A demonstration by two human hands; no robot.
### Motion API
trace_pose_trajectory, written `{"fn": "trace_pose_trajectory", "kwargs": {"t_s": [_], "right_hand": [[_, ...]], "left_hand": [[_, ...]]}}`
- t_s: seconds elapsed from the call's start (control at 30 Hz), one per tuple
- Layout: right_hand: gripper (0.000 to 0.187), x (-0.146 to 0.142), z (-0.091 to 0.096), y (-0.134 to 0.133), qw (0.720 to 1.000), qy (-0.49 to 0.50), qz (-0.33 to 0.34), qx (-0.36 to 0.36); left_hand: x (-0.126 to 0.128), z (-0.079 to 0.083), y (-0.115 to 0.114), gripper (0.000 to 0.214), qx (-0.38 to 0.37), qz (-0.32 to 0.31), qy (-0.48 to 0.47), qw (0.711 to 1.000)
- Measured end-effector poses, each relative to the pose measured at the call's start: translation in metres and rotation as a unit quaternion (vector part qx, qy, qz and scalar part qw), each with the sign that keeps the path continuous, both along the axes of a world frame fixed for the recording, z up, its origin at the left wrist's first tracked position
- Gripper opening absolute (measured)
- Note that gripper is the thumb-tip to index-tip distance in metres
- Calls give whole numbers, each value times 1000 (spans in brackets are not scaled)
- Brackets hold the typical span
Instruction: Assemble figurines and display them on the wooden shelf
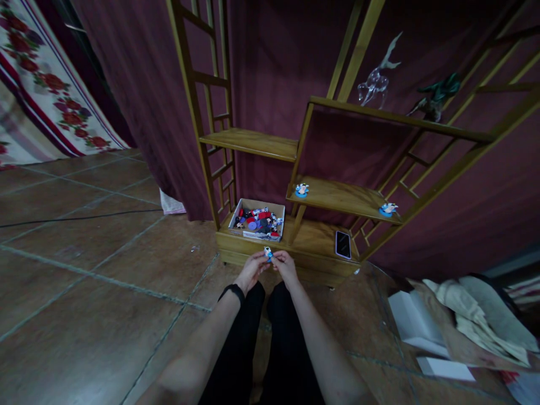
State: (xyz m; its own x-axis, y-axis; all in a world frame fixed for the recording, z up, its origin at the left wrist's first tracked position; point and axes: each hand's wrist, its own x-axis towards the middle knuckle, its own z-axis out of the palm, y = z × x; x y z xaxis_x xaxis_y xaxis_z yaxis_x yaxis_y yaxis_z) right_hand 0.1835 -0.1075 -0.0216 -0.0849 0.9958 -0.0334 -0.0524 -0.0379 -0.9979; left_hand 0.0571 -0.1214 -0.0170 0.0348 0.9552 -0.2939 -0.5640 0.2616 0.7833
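Between my two hands is a small blue and white figurine (268, 254), held upright above my knees and in front of the shelf's base. My left hand (252, 268) pinches it from the left, and my right hand (285, 265) grips it from the right. Just beyond my hands, a white cardboard box (263, 235) sits on the lowest shelf with several small red, black, purple and white figures inside. Two similar figurines on blue bases stand on the middle shelf, a left figurine (301, 190) and a right figurine (388, 209).
A wooden display shelf (253, 142) stands before a dark red curtain. On its base lies a phone (343, 244). A clear deer ornament (374, 84) and a dark green statue (439, 95) occupy the top right. White boxes (415, 320) and cloth lie on the tiled floor at right.
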Motion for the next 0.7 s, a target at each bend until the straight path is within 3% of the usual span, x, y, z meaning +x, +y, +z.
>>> {"fn": "trace_pose_trajectory", "kwargs": {"t_s": [0.23, 0.4, 0.7], "right_hand": [[19, -1, 4, -3, 998, -18, 56, 10], [30, -2, -1, 0, 1000, -19, 19, -4], [26, -4, -8, 4, 999, -24, -10, -26]], "left_hand": [[0, 2, -2, 25, 20, -43, 0, 999], [-1, 2, 0, 18, 10, -45, -26, 999], [0, 1, -1, 20, 23, -39, -34, 998]]}}
